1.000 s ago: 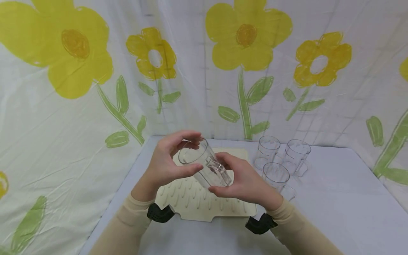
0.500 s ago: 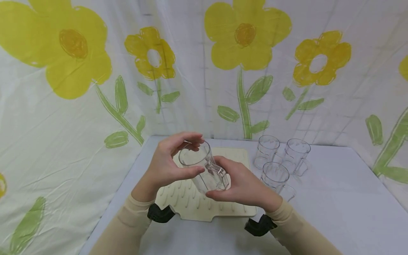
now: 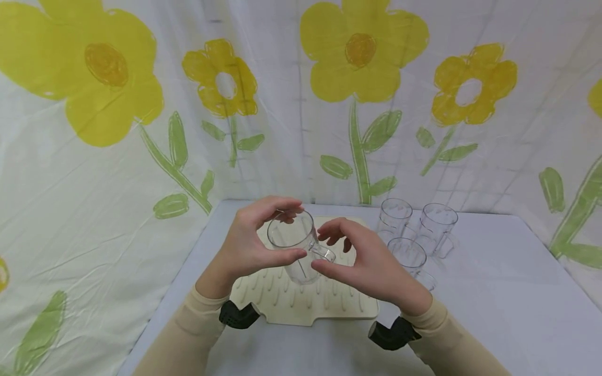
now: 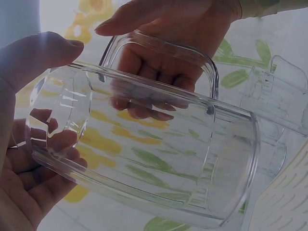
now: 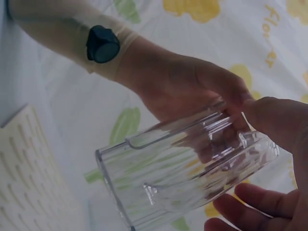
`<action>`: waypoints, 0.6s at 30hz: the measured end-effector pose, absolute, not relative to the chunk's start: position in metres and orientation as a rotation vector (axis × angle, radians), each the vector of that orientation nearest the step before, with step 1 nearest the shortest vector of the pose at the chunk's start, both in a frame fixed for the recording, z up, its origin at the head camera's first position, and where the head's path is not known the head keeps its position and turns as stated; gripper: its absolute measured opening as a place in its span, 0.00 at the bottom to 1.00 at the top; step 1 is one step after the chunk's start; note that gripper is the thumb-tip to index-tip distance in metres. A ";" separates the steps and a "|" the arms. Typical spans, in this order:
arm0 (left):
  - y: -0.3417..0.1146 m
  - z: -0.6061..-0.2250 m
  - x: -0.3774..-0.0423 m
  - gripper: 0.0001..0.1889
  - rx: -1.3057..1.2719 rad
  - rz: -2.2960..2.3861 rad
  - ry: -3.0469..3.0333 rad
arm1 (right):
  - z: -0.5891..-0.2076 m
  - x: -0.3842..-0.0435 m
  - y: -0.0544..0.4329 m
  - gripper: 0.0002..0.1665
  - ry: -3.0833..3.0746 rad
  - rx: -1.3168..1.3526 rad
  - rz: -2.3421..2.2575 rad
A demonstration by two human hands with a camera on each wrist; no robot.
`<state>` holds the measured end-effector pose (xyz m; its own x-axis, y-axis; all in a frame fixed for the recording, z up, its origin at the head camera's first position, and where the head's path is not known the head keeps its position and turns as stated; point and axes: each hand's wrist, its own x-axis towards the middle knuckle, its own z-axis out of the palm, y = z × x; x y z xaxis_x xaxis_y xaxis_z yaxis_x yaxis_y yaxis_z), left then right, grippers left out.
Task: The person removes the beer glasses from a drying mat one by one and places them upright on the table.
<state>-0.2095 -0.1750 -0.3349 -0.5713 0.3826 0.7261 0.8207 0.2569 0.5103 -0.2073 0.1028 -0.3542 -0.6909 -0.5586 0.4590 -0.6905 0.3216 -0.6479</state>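
Observation:
A clear glass mug (image 3: 300, 270) is held in the air, tilted, above a cream ribbed mat (image 3: 301, 309). My left hand (image 3: 242, 245) grips it near the rim, thumb on the near side and fingers on the far side. The mug's handle (image 3: 324, 253) faces right. My right hand (image 3: 369, 263) is beside that handle, thumb and fingers spread and loosely bent, holding nothing. In the left wrist view, the right hand's fingers (image 4: 149, 101) show behind the glass. In the right wrist view, the mug's base (image 5: 108, 187) points down and left.
Three more clear mugs, a back left one (image 3: 396, 215), a back right one (image 3: 439, 219) and a front one (image 3: 407, 255), stand upright right of the mat. The white table (image 3: 498, 292) ends at a flower-printed curtain (image 3: 282, 104).
My right hand has released the mug's lower part and drawn slightly right, its fingers opening. The left hand still holds the mug, which has turned more upright.

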 end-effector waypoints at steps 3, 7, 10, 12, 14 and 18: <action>-0.175 -0.336 -0.210 0.38 -1.081 -1.233 -2.092 | -0.354 -0.207 0.102 0.15 -2.428 1.134 1.323; -0.175 -0.338 -0.212 0.39 -1.081 -1.218 -2.107 | -0.354 -0.206 0.101 0.05 -2.442 1.146 1.376; -0.174 -0.339 -0.211 0.39 -1.086 -1.206 -2.111 | -0.354 -0.206 0.101 0.08 -2.450 1.165 1.463; -0.174 -0.339 -0.211 0.39 -1.087 -1.197 -2.118 | -0.354 -0.206 0.101 0.12 -2.460 1.174 1.518; -0.174 -0.339 -0.210 0.39 -1.087 -1.192 -2.124 | -0.354 -0.206 0.101 0.14 -2.471 1.185 1.563; -0.173 -0.338 -0.209 0.40 -1.079 -1.176 -2.139 | -0.353 -0.208 0.101 0.17 -2.499 1.188 1.608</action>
